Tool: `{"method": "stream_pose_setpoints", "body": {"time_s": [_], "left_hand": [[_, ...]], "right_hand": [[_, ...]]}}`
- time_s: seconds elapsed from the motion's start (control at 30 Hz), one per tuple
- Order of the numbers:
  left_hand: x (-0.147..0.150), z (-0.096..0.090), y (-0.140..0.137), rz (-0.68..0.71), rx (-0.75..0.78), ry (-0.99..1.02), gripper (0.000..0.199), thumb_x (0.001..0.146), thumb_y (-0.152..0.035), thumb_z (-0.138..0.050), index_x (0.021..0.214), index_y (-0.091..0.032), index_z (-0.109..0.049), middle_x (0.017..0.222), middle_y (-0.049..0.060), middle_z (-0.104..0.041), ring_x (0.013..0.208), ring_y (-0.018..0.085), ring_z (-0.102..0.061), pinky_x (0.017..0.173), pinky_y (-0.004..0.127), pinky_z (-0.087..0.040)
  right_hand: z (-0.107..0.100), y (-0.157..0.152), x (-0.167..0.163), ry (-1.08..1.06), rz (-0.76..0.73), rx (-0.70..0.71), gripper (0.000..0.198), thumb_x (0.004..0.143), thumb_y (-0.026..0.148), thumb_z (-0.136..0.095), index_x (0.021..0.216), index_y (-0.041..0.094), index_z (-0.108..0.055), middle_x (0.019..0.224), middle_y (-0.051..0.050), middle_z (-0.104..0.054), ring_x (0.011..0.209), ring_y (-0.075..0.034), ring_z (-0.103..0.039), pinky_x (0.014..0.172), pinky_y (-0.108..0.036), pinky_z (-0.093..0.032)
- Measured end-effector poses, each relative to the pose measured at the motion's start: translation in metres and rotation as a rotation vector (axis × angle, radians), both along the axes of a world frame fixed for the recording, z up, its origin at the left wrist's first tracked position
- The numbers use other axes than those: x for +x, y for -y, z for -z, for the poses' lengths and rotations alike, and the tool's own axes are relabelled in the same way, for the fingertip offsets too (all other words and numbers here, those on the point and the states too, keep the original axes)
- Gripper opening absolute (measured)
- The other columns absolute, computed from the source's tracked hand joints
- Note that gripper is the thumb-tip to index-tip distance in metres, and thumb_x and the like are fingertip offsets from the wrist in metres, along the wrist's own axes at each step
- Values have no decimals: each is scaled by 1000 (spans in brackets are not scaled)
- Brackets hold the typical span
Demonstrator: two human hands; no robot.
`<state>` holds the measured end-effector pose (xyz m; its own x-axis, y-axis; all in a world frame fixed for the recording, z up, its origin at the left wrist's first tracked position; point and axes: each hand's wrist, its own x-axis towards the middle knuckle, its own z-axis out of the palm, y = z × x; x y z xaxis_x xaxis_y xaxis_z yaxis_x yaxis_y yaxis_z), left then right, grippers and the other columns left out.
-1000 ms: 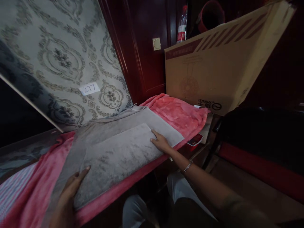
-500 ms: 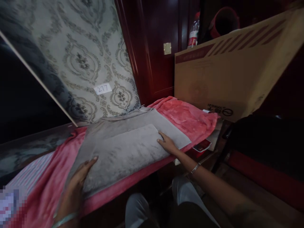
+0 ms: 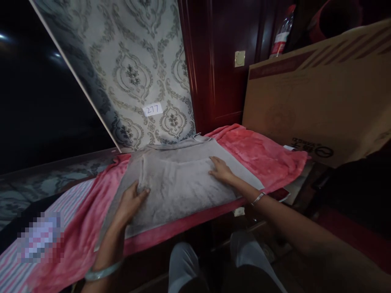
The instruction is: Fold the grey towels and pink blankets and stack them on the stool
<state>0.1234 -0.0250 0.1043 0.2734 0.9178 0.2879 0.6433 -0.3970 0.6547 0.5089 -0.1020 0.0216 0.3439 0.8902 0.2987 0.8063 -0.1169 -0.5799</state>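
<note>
While the left hand [image 3: 130,202] and right hand [image 3: 221,171] rest spread on it, the gray cloth [image 3: 183,185] looks fuzzy, folded and blotchy.

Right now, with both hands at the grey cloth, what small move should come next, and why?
Probably a light outward sweep of the right hand while the left hand steadies the grey cloth: the hands lie open toward opposite sides of its folded layer, and the surface between them looks slightly rumpled.
</note>
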Motion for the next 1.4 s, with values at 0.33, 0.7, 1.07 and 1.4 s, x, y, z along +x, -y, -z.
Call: {"method": "stream_pose_setpoints", "body": {"time_s": [0.33, 0.7, 1.07, 1.4], "left_hand": [[31, -39, 62, 161, 133, -423, 52, 83, -40, -49, 131, -23, -59, 106, 10, -76, 102, 32, -70, 87, 37, -51], [14, -54, 83, 350, 198, -237, 43, 83, -40, -48, 120, -26, -66, 108, 7, -77, 97, 27, -72, 80, 33, -54], [17, -50, 116, 422, 271, -250, 68, 75, -12, -44, 139, -28, -60, 125, 3, -74, 112, 23, -71, 88, 30, -55], [2, -162, 88, 414, 362, -146, 53, 80, -56, -60, 112, -15, -73, 85, 4, -74, 77, 20, -68, 78, 33, -57]], "right_hand": [[-109, -65, -76, -27, -693, 267, 124, 66, 33, -85, 164, 15, -13, 170, -16, -16, 157, -28, -16, 126, -43, -15], [-171, -50, -64, -335, -1003, -82, 40, 62, 38, -87, 91, 15, -72, 92, 0, -74, 93, -22, -69, 91, -33, -54], [-170, 2, -64, -220, -1001, 23, 45, 63, 37, -85, 100, 15, -75, 85, 0, -73, 83, -20, -65, 79, -30, -54], [-238, 24, -68, -273, -890, 324, 35, 67, 34, -85, 91, 12, -72, 86, 0, -68, 86, -19, -65, 84, -34, -56]]}}
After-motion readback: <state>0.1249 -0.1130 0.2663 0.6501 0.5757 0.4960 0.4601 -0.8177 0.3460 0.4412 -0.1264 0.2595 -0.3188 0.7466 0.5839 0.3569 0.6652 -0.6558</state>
